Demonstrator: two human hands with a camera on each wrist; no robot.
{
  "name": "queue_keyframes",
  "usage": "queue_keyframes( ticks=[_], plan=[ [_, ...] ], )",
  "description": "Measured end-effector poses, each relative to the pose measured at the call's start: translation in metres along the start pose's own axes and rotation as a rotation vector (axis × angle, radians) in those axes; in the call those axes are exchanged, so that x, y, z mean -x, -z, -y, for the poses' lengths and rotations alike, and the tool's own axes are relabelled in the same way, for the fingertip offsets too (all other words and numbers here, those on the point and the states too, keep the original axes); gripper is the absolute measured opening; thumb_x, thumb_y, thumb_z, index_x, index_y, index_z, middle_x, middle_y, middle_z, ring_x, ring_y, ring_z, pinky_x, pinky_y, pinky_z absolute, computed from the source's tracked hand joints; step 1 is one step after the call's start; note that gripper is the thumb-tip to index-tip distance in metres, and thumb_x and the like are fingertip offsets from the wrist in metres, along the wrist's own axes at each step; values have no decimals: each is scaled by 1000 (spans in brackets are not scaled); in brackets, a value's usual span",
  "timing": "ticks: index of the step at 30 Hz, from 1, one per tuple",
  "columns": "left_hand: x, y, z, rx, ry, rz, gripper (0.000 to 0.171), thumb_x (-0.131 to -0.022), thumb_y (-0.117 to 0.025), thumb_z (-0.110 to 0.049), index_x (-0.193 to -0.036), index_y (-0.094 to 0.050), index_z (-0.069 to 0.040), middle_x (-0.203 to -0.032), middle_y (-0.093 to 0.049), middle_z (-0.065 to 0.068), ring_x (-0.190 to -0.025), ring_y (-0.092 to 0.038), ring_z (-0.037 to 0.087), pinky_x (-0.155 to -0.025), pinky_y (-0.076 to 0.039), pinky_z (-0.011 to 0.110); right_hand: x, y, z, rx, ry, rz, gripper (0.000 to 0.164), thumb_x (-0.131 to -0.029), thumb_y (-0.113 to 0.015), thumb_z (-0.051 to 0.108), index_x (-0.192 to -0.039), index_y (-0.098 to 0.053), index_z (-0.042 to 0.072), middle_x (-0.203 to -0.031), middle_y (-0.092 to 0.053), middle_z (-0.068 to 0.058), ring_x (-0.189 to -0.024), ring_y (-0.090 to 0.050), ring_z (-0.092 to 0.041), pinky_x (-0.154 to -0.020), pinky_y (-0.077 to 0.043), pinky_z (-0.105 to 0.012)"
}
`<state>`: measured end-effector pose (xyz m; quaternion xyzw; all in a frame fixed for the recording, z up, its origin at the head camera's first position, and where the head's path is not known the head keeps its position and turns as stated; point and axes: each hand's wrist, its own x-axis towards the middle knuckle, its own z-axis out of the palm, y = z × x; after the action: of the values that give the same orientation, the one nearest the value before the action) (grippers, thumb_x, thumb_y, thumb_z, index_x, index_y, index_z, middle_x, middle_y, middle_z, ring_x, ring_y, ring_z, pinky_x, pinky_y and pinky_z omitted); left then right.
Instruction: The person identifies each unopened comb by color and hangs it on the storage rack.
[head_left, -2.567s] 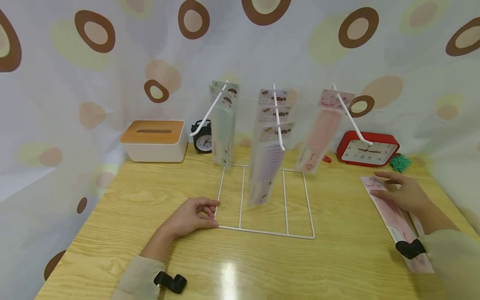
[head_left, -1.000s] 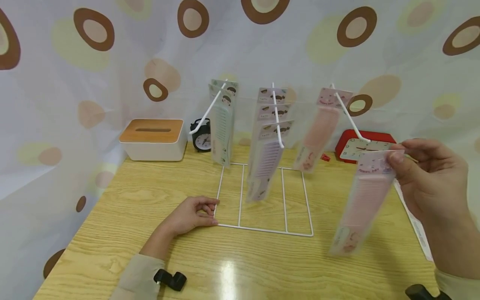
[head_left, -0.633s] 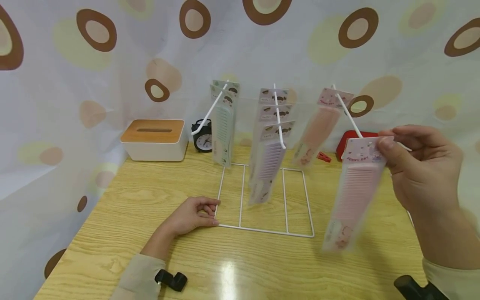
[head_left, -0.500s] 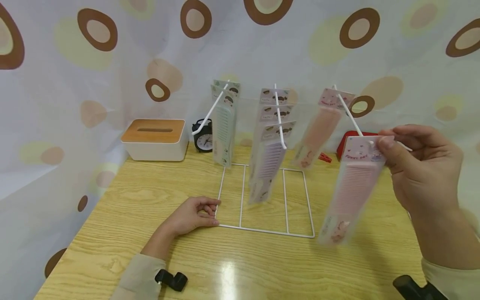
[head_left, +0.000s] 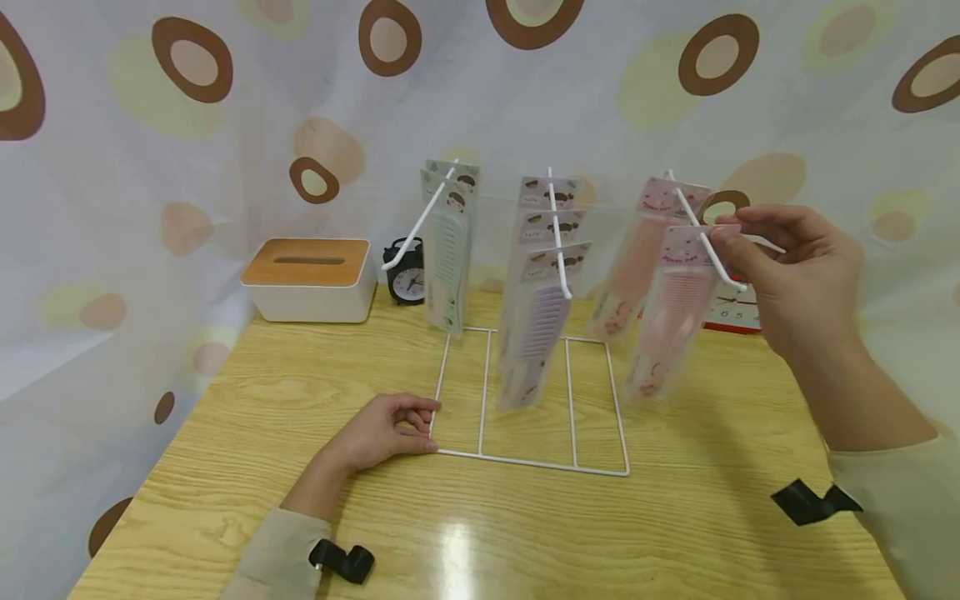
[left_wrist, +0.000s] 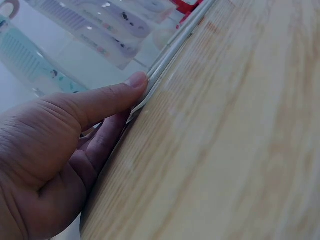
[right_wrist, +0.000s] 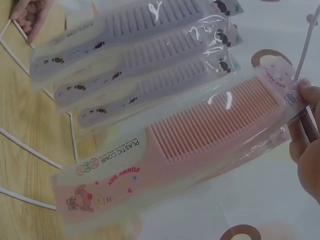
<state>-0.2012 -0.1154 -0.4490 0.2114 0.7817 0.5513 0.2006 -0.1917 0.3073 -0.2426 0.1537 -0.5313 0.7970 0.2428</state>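
Note:
My right hand (head_left: 802,275) pinches the top card of a packaged pink comb (head_left: 672,321) between thumb and fingers. The comb hangs at the rack's right hook (head_left: 717,262), which passes through the card. Behind it on that hook is another pink comb (head_left: 633,258). My left hand (head_left: 378,433) grips the near left corner of the white wire rack (head_left: 525,462); in the left wrist view the thumb (left_wrist: 112,102) lies on the wire, fingers partly hidden below. Several packaged purple combs (right_wrist: 165,60) hang on the middle hook, and green combs (head_left: 447,250) on the left one.
At the back left of the wooden table (head_left: 300,375) stands a white tissue box (head_left: 307,302) with a wooden lid, next to a black alarm clock (head_left: 407,285). A red clock (head_left: 735,315) is partly hidden behind my right hand. Patterned cloth (head_left: 570,108) covers the walls.
My right hand lifted the pink comb from the table at the right, brought it to the right hook's tip, then moved it back along the hook. My left hand stays at the rack corner.

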Motion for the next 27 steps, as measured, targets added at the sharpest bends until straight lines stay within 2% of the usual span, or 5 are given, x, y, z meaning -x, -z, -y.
queue_keyframes(
  ticks=[10,16,21,23,27],
  plan=[
    [1,-1,-1,-5,-1,6,56,-83,-82,-12,-133,-60,3,-108,-61,17,-92,-62,20,-82,-59,23,-17,7,-12,-23,-36,-24,22,-80,-68,-22,-100,-67,-14,-89,-75,-16,-70,-73,-22,-61,-62,-24],
    [1,-1,-2,-1,0,4,56,-83,-82,-11,-133,-60,4,-107,-61,17,-92,-62,20,-82,-59,22,-16,17,-13,-44,-41,73,23,-84,-60,-25,-104,-65,-15,-91,-73,-15,-74,-73,-22,-70,-62,-27],
    [2,0,-2,9,5,1,56,-83,-82,-10,-133,-59,4,-108,-60,17,-92,-62,19,-83,-59,23,-17,39,-11,-50,-80,158,29,-89,-54,-23,-116,-62,-16,-100,-73,-16,-87,-74,-24,-80,-60,-32],
    [2,0,-2,10,8,-2,57,-83,-82,-10,-133,-59,4,-108,-60,16,-92,-62,19,-82,-59,23,-17,56,-12,3,-108,164,31,-91,-54,-20,-120,-60,-14,-104,-73,-15,-89,-75,-23,-80,-60,-31],
    [1,0,-3,8,12,-2,57,-83,-82,-11,-134,-59,3,-107,-61,15,-92,-62,19,-82,-59,23,-13,104,-17,259,-221,92,34,-92,-63,-8,-125,-63,-1,-107,-75,-2,-89,-75,-13,-77,-60,-21]
  ],
)
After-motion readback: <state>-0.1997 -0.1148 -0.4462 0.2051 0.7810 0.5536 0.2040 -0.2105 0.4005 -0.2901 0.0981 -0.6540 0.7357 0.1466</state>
